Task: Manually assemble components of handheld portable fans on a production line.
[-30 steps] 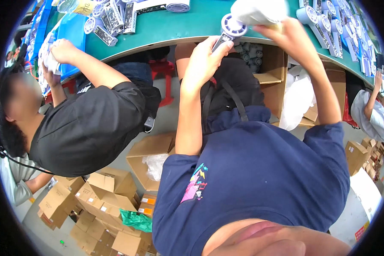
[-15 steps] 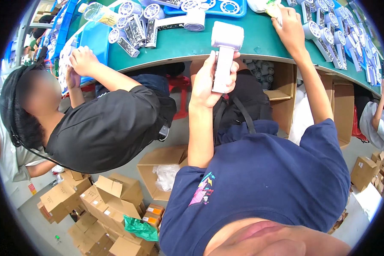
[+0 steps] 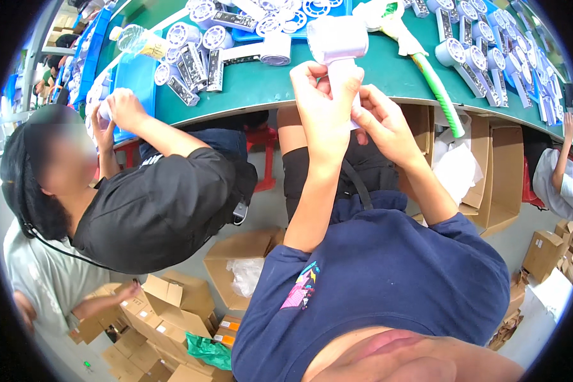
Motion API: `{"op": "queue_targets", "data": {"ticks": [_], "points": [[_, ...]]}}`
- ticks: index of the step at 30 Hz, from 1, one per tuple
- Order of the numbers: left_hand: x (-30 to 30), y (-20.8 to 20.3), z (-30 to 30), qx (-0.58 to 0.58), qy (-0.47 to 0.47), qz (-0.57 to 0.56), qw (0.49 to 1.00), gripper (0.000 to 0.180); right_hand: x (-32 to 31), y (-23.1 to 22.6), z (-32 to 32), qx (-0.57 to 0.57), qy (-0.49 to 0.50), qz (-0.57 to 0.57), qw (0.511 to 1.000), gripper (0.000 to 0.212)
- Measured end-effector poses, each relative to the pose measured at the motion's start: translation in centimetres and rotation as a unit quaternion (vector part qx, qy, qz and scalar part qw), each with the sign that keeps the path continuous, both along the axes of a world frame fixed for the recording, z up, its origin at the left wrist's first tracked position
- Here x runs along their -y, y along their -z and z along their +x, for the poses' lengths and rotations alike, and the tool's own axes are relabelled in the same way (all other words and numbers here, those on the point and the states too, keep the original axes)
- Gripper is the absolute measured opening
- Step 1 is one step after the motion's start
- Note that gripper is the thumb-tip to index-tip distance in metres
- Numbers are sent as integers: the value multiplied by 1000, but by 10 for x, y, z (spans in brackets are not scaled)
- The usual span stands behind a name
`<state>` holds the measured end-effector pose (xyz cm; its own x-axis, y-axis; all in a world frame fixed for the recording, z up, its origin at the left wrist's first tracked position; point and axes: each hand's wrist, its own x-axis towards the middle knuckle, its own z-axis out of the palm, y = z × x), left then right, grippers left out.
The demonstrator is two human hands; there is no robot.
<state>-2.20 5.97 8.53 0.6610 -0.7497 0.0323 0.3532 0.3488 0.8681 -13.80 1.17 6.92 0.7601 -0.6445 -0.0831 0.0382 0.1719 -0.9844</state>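
Note:
A pale lavender handheld fan [image 3: 339, 39], with a thick rounded head and a straight handle, is upright at the table's front edge. My left hand [image 3: 326, 118] is closed around its handle. My right hand [image 3: 387, 126] has its fingers bent at the lower end of the handle, which is mostly hidden behind both hands. To the right, a white tool-like piece with a green coiled tube [image 3: 438, 92] lies on the green table [image 3: 248, 86], the tube hanging over the edge. Several fan bodies [image 3: 194, 63] with dark-patterned handles lie to the left, beside round slotted grilles.
More fan bodies [image 3: 477, 63] stand in rows at the right. A clear bottle [image 3: 137, 41] lies by a blue tray [image 3: 137, 79] at the left. A co-worker in black [image 3: 165, 210] sits close on my left. Cardboard boxes [image 3: 503, 172] stand under the table and on the floor.
My right hand has let go of the white piece with the green tube and come to the fan's handle. The tube now hangs over the table edge. My left hand has turned with the fan.

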Motion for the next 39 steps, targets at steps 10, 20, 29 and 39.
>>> {"op": "queue_targets", "data": {"ticks": [10,20,29,39], "points": [[9,9,-6,21,-3,-1,1000,44,12,-2,-11,-18,5,14,1000,31],[5,19,-1,-39,59,1,998,44,20,21,-6,-99,17,-267,959,37],[9,57,84,235,-237,127,934,21,121,-62,1,-114,32,-67,991,26],[19,82,133,440,-358,275,776,20,429,-10,137,-309,215,-366,851,45]]}}
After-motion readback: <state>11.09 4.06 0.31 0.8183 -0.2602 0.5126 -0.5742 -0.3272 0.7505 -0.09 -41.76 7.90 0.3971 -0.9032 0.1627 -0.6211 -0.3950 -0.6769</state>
